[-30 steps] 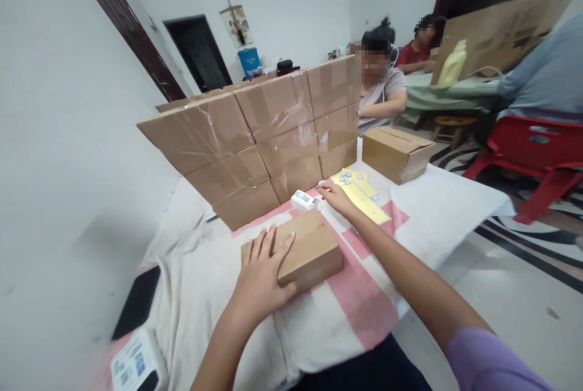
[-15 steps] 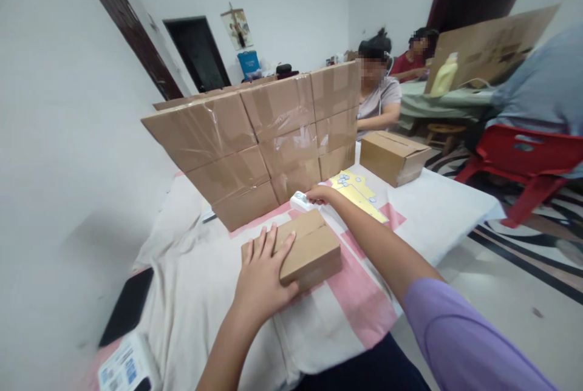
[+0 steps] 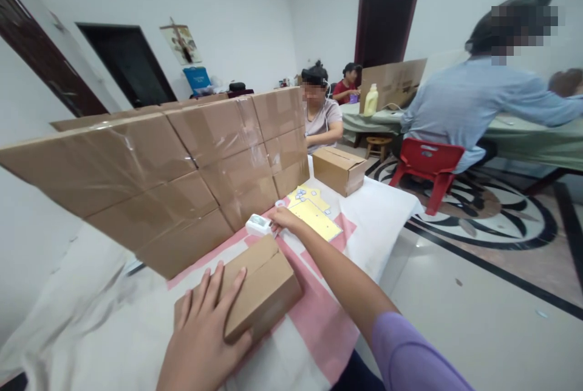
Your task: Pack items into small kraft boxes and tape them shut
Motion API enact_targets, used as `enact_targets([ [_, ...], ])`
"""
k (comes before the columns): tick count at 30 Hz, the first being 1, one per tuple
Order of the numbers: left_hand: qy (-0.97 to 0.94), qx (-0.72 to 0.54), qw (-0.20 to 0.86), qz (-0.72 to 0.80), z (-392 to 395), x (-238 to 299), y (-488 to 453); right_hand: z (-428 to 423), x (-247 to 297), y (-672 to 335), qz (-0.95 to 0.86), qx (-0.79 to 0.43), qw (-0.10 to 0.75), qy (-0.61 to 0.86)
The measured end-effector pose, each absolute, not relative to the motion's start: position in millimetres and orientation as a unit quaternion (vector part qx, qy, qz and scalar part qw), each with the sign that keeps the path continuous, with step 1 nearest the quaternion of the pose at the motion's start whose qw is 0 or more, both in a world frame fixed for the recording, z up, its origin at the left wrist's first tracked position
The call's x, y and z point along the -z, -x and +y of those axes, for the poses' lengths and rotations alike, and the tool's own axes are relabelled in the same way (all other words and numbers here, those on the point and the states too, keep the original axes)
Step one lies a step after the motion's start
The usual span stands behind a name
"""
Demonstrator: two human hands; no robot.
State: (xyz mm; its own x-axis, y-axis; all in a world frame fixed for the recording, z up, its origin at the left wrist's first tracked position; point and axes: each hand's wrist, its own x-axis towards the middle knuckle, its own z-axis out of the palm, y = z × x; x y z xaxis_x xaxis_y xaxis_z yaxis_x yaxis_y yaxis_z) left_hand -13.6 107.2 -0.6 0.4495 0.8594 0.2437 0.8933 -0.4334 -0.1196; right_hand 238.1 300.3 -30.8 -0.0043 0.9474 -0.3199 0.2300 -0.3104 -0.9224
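My left hand (image 3: 207, 318) lies with fingers spread across the top of a closed brown cardboard box (image 3: 255, 275); its thumb rests along the near side. Beyond the box, my right hand (image 3: 285, 220) has its fingers closed at the end of a small white device (image 3: 259, 225) with a greyish window. I cannot make out exactly what this device is. Just right of that hand lies a yellow paper sheet (image 3: 316, 218) bearing small blue-edged stickers or labels. Both the box and the sheet are on a table covered with white and pink cloth (image 3: 319, 324).
A taped wall of cardboard boxes (image 3: 182, 166) stands along the table's far side. Another cardboard box (image 3: 339, 169) sits at the far right corner. Several people work beyond, one on a red chair (image 3: 428, 163). A yellow bottle (image 3: 371, 101) stands on another table.
The camera view has swung to the right, so the table appears further left and the seated person shows more fully. My left hand stays on the box; my right hand still holds the white device.
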Motion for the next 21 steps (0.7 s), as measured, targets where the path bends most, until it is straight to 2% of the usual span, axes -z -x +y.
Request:
enact_targets([
  [6, 0.86, 0.088, 0.133, -0.484, 109, 4, 23, 286, 53, -241, -0.446, -0.559, 0.427, 0.553],
  [11, 0.867, 0.094, 0.142, -0.469, 99, -8, 18, 285, 57, -243, -0.418, -0.59, 0.45, 0.525],
  [21, 0.858, 0.014, 0.117, -0.499, 96, -20, 13, 288, 62, -237, -0.38, -0.59, 0.463, 0.541],
])
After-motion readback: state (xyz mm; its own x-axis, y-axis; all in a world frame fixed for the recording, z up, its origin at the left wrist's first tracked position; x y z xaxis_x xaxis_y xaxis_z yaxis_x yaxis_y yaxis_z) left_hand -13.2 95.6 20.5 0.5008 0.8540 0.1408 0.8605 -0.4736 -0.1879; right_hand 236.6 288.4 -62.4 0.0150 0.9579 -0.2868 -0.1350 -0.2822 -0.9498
